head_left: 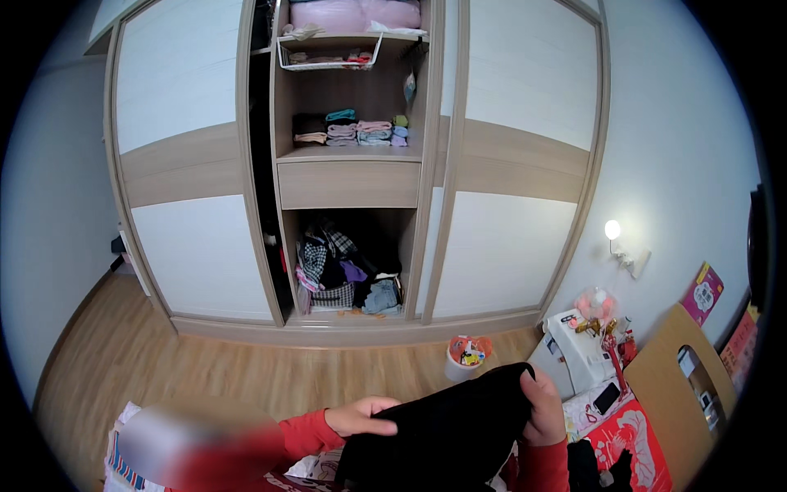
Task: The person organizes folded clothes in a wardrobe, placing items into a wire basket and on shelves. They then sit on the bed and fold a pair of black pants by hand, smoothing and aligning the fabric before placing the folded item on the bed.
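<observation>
A piece of black clothing (443, 422) is stretched between my two hands at the bottom of the view; its exact kind cannot be made out. My left hand (361, 416) pinches its left edge between thumb and fingers. At the upper right corner, my right hand (544, 408) grips the cloth with the thumb on the near side. Both of my sleeves are red. More black cloth (584, 466) lies to the right of my right forearm, on a red printed item (635, 447).
Ahead stands a wardrobe with folded clothes (374, 131) on a shelf and a jumbled clothes pile (336, 262) below. A small bin (464, 366) stands on the wood floor (270, 369). At right are a white cabinet (580, 353), phone (607, 398) and cardboard sheet (680, 385). A blurred patch covers the lower left.
</observation>
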A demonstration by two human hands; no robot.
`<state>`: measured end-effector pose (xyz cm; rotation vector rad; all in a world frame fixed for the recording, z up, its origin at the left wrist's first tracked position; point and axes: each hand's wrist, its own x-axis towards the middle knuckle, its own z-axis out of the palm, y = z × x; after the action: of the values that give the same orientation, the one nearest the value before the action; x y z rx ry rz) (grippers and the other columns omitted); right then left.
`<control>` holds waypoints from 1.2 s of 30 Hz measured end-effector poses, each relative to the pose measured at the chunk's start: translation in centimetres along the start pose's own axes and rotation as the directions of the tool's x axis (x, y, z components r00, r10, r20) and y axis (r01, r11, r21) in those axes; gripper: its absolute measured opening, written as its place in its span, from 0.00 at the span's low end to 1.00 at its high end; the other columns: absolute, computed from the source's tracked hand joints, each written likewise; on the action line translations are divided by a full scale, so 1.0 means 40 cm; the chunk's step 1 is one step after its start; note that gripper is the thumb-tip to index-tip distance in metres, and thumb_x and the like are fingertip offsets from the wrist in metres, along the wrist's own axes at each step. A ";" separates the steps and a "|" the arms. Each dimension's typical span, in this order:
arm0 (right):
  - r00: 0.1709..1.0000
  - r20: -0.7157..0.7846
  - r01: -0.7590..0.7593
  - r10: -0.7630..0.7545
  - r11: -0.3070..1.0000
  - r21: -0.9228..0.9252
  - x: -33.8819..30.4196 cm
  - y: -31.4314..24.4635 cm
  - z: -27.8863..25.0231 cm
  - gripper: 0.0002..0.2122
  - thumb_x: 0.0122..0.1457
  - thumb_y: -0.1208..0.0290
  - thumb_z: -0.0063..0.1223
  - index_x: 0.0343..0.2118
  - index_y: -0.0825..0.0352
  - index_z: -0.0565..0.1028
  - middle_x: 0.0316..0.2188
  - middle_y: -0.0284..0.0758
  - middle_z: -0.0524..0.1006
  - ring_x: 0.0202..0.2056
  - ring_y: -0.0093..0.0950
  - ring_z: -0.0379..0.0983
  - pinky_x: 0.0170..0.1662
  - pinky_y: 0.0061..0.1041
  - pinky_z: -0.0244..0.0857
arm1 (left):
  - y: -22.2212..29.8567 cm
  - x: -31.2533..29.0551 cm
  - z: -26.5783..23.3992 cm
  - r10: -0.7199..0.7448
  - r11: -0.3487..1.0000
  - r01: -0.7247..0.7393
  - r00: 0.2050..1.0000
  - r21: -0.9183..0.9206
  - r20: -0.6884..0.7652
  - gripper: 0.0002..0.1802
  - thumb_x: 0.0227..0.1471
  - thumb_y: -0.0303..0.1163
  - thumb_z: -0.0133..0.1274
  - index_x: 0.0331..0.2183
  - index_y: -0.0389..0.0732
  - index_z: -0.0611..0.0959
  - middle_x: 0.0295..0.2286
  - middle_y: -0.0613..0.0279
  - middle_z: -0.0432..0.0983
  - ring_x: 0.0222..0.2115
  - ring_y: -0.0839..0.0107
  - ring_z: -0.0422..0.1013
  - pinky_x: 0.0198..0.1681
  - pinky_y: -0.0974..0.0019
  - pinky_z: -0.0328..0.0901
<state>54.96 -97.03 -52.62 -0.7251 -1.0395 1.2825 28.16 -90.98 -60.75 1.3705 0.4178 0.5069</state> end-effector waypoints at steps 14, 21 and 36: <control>0.940 -0.260 0.297 -0.223 0.909 0.294 0.014 -0.116 -0.049 0.15 0.60 0.66 0.36 0.47 0.66 0.62 0.40 0.37 0.70 0.40 0.29 0.69 0.44 0.27 0.63 | -0.114 0.105 -0.196 0.085 0.978 -0.016 0.942 0.207 -0.326 0.13 0.45 0.23 0.42 0.36 0.34 0.74 0.28 0.66 0.72 0.29 0.79 0.65 0.34 0.75 0.61; 0.893 -0.207 0.426 -0.400 0.899 0.099 0.031 -0.162 -0.120 0.20 0.60 0.67 0.35 0.53 0.71 0.55 0.52 0.41 0.60 0.49 0.33 0.62 0.52 0.32 0.58 | 0.080 0.073 -0.122 0.294 0.782 -0.169 0.949 0.600 -0.115 0.07 0.42 0.27 0.56 0.28 0.36 0.78 0.24 0.70 0.72 0.26 0.82 0.65 0.32 0.74 0.62; 0.685 -0.072 0.110 -0.725 0.200 -0.974 0.230 -0.395 -0.321 0.13 0.56 0.65 0.46 0.35 0.70 0.73 0.23 0.28 0.72 0.27 0.15 0.63 0.33 0.16 0.58 | 0.443 0.210 -0.519 0.655 0.593 -0.074 0.623 0.802 -0.428 0.17 0.43 0.16 0.43 0.38 0.36 0.77 0.32 0.68 0.74 0.34 0.79 0.68 0.40 0.77 0.60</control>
<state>72.81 -89.42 -41.60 -1.4165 -1.3294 -0.2712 21.71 -67.13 -46.43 2.0562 1.0313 1.3975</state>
